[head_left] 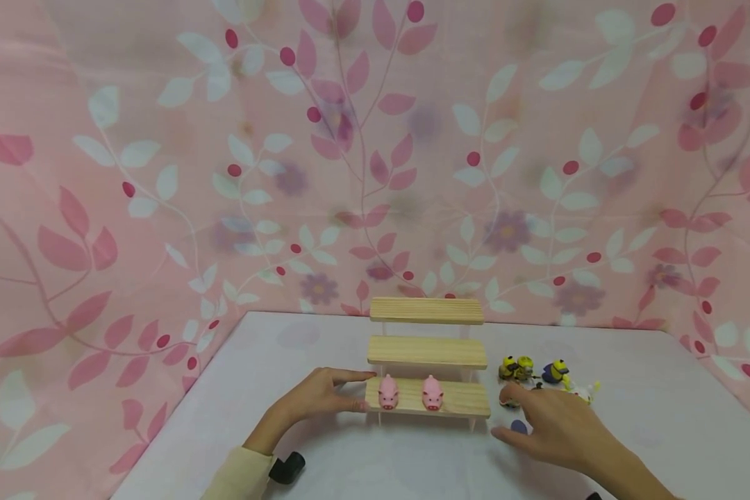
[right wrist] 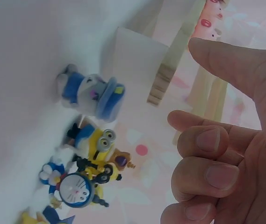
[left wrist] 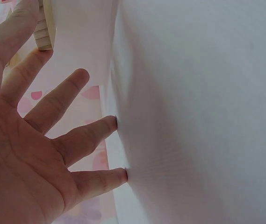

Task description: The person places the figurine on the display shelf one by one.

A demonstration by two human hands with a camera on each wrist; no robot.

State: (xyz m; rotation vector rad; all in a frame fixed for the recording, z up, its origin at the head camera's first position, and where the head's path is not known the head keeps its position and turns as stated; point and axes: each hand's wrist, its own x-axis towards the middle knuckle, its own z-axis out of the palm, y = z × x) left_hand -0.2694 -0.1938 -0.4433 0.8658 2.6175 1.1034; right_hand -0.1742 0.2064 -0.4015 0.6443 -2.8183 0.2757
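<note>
A three-step wooden rack (head_left: 426,353) with clear legs stands on the table. Two pink pig figurines, a left pig (head_left: 388,393) and a right pig (head_left: 432,394), sit on its lowest plank. My left hand (head_left: 321,396) touches that plank's left end with thumb and index finger, its other fingers straight and spread. Right of the rack hovers my right hand (head_left: 556,427), thumb out and fingers loosely bent, holding nothing. Nearest to it is a grey figurine (right wrist: 90,93) in a blue cap, mostly hidden in the head view. A Doraemon figurine (right wrist: 75,189) and a minion figurine (right wrist: 97,141) stand close by.
More minion figurines (head_left: 516,367) and a dark blue and yellow figurine (head_left: 555,371) cluster beyond the right hand. A white cloth (head_left: 275,340) covers the table. Behind it hangs a pink floral curtain (head_left: 375,173).
</note>
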